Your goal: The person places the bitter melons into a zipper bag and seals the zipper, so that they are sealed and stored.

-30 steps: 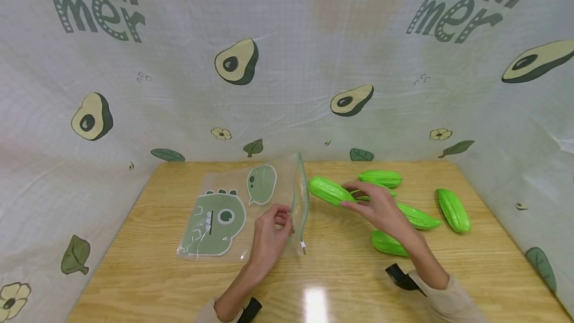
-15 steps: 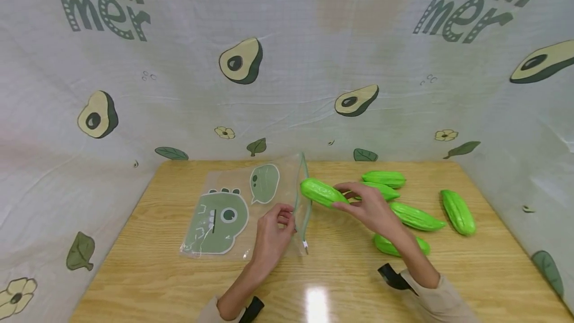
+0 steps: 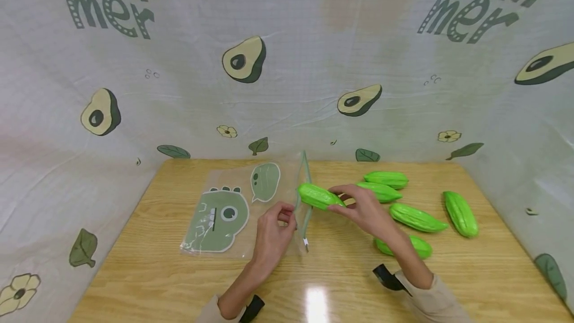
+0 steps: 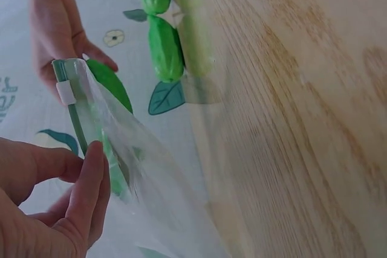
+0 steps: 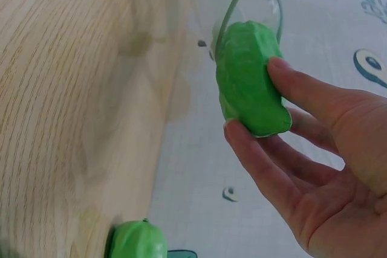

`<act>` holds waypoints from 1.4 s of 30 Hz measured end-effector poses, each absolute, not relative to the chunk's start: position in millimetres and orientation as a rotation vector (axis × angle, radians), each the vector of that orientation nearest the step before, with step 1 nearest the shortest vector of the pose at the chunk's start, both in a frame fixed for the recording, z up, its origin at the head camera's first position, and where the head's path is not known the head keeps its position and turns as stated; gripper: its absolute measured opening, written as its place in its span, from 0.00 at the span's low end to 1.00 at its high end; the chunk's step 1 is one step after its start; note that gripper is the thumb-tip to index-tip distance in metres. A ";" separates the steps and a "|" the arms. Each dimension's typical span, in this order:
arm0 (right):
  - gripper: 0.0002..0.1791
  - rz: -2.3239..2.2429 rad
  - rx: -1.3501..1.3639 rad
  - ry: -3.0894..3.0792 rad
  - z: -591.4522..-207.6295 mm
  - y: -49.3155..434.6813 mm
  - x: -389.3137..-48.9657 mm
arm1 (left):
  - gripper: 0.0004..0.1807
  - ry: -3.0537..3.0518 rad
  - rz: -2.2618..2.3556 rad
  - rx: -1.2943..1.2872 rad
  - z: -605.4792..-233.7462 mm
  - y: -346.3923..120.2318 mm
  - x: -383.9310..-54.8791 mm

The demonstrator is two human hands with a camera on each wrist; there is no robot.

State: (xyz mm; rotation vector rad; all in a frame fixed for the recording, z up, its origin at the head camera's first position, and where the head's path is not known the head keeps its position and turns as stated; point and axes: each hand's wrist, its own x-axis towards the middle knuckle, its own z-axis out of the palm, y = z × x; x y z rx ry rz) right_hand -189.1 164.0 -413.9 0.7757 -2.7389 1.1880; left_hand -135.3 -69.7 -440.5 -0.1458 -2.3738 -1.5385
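Observation:
A clear zip bag (image 3: 242, 236) with a green dinosaur print lies on the table, its slider-edged mouth facing right and held open. My left hand (image 3: 273, 231) pinches the bag's edge at the mouth between thumb and fingers, also plain in the left wrist view, where the white slider (image 4: 66, 92) shows above the fingertips. A bright green ridged gourd (image 3: 317, 196) has its front end at the bag's mouth, partly inside. My right hand (image 3: 367, 211) holds its rear end between thumb and fingertips; in the right wrist view the gourd (image 5: 249, 83) points into the opening.
Several more green gourds (image 3: 417, 217) lie on the right part of the wooden table (image 3: 345, 283); one (image 3: 460, 214) is set apart at the far right. A printed cloth (image 3: 296, 64) hangs along the table's back and sides.
My right hand has moved left with the gourd, from just right of the bag's mouth to its front end entering it. The left hand keeps its pinch on the bag's edge.

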 end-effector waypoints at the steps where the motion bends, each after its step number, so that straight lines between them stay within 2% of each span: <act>1: 0.22 1.187 0.779 -2.735 -414.1 163.1 -189.3 | 0.07 -2.372 -1.532 -0.147 -440.6 -69.8 -135.4; 18: 0.23 1.127 0.876 -2.702 -416.9 150.6 -192.4 | 0.08 -2.296 -1.470 -0.210 -444.4 -70.2 -130.6; 42: 0.20 1.161 0.903 -2.668 -422.9 132.0 -201.5 | 0.04 -2.196 -1.537 -0.139 -439.7 -63.7 -130.1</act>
